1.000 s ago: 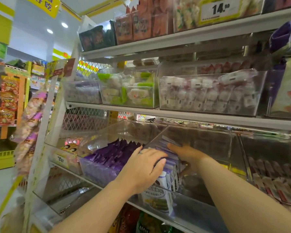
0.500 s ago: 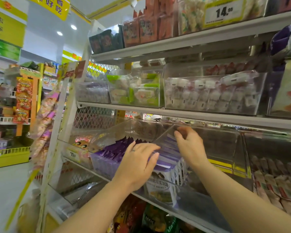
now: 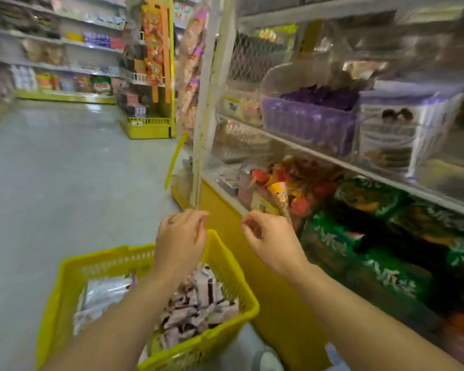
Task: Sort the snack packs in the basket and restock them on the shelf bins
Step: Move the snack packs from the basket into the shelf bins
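While your left hand (image 3: 181,236) hangs over the far right corner of the yellow basket (image 3: 113,259), its fingers are loosely curled and hold nothing. Your right hand (image 3: 268,239) is just beside it, over the yellow base of the shelf (image 3: 279,303), also loosely curled and without any pack. The basket stands on the grey floor (image 3: 51,170), and many small purple-and-white snack packs (image 3: 196,303) lie in it, with a larger silvery pack (image 3: 102,295) at the left. Up on the shelf, the clear bin of purple packs (image 3: 306,121) stands beside the bin of white packs (image 3: 391,129). Everything looks a little blurred.
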`<state>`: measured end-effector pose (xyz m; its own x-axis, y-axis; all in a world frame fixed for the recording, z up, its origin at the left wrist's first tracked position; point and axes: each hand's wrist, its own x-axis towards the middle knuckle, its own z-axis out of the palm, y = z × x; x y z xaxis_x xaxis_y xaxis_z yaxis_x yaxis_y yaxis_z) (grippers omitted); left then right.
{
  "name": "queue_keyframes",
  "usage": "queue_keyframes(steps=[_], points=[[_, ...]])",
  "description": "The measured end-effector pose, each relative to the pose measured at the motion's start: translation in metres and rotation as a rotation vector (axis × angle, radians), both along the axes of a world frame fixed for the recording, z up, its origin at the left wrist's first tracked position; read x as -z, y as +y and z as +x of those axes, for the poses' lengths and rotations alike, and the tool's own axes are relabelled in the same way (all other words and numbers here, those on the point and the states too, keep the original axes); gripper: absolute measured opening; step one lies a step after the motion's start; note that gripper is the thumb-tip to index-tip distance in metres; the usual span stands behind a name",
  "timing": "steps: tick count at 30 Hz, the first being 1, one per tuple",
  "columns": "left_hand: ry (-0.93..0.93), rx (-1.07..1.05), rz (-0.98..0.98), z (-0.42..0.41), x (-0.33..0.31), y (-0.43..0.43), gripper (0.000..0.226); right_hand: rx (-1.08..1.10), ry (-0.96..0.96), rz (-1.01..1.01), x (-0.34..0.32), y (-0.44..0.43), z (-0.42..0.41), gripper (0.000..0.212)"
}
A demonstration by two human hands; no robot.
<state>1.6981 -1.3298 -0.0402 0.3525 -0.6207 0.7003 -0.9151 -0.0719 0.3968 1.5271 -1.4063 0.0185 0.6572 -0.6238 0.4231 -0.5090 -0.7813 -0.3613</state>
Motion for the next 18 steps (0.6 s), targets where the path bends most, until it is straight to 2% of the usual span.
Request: queue_keyframes(steps=[4, 7, 11, 14, 16, 18], points=[[0.187, -0.128, 0.26, 0.032, 0.071, 0.048, 0.019, -0.058, 0.394, 0.349, 0.099, -0.003, 0.03, 0.029], [0.364, -0.181, 0.468, 0.043, 0.117, 0.071, 0.021, -0.153, 0.62, 0.488, 0.159, -0.004, 0.039, 0.035], [0.481, -0.122, 0.727, 0.041, 0.156, 0.085, 0.025, -0.176, 0.81, 0.587, 0.207, -0.014, 0.03, 0.043], [0.66, 0.089, 0.878, 0.029, 0.172, 0.092, 0.032, -0.173, 0.881, 0.575, 0.218, -0.022, 0.021, 0.05], [0.632, 0.203, 0.973, 0.016, 0.176, 0.095, 0.04, -0.204, 0.873, 0.614, 0.213, -0.026, 0.018, 0.044], [0.53, 0.241, 1.005, 0.009, 0.176, 0.095, 0.031, -0.236, 0.892, 0.652, 0.208, -0.026, 0.016, 0.039]])
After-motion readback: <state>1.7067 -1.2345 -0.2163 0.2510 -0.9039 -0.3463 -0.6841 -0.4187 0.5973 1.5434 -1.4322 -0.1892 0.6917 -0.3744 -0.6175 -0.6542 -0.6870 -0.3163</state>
